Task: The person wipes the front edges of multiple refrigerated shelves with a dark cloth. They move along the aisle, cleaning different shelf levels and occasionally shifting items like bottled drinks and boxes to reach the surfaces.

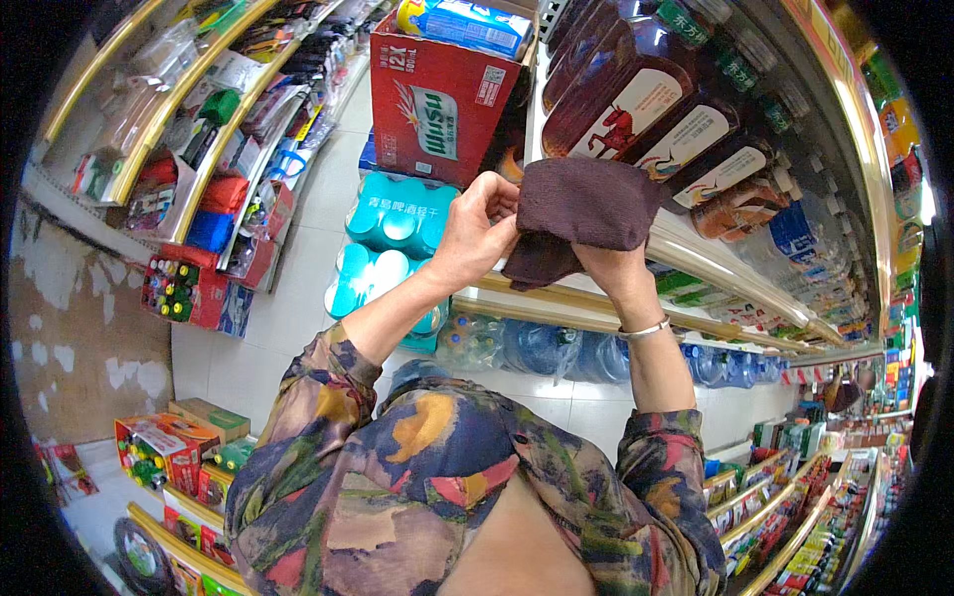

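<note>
A dark brown knitted cloth (585, 203) is draped over my right hand (607, 267), which holds it up; the fingers are hidden by the fabric. One fold of the cloth hangs down to the left, below the main part. My left hand (477, 231) is at the cloth's left edge, its fingers curled and its thumb close to the fabric. Whether these fingertips pinch the cloth cannot be made out. Just behind the cloth, large bottles of dark amber liquid (626, 97) with white labels line a shelf (734, 264).
Beyond my left hand stands a red beer carton (440, 104) with a blue package (466, 26) on top. Shrink-wrapped turquoise cans (399, 216) are stacked beside it. Large blue water bottles (540, 346) sit below the shelf. Stocked shelves (186, 141) rise at the left.
</note>
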`<action>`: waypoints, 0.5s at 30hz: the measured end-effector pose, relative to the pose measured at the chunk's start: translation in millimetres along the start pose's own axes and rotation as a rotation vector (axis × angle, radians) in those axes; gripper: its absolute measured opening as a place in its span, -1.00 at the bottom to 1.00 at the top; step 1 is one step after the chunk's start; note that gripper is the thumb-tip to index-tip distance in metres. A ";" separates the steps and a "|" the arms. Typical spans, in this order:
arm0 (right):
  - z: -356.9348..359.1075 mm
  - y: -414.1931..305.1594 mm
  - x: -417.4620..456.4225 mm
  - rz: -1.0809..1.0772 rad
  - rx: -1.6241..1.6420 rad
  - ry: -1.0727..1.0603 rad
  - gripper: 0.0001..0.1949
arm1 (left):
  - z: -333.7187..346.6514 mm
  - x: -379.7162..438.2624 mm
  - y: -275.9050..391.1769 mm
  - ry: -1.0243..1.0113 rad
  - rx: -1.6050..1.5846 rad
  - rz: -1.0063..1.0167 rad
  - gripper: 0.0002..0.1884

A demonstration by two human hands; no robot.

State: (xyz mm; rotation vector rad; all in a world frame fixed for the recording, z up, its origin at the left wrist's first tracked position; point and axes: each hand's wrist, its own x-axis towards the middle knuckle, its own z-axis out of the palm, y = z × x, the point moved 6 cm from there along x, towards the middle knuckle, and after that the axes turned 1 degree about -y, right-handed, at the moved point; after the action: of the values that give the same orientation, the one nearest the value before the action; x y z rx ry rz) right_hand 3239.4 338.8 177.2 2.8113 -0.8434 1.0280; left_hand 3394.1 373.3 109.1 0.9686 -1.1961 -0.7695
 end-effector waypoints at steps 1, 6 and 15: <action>-0.6 -4.8 3.3 -0.021 0.000 0.008 -0.59 | 0.5 1.4 1.4 -0.015 0.000 -0.016 -0.81; 11.2 -32.7 24.3 -0.094 -0.003 0.028 -0.65 | -4.9 5.4 5.4 0.050 0.099 0.157 -0.74; 44.7 15.3 -72.3 0.101 0.218 0.061 -0.48 | -7.0 0.6 -11.1 -0.018 0.002 -0.018 -0.77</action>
State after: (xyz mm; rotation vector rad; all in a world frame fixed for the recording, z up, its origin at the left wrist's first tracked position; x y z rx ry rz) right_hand 3212.2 351.2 96.2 2.9194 -0.9293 1.2878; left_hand 3401.1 369.7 98.6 0.9770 -1.2056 -0.7929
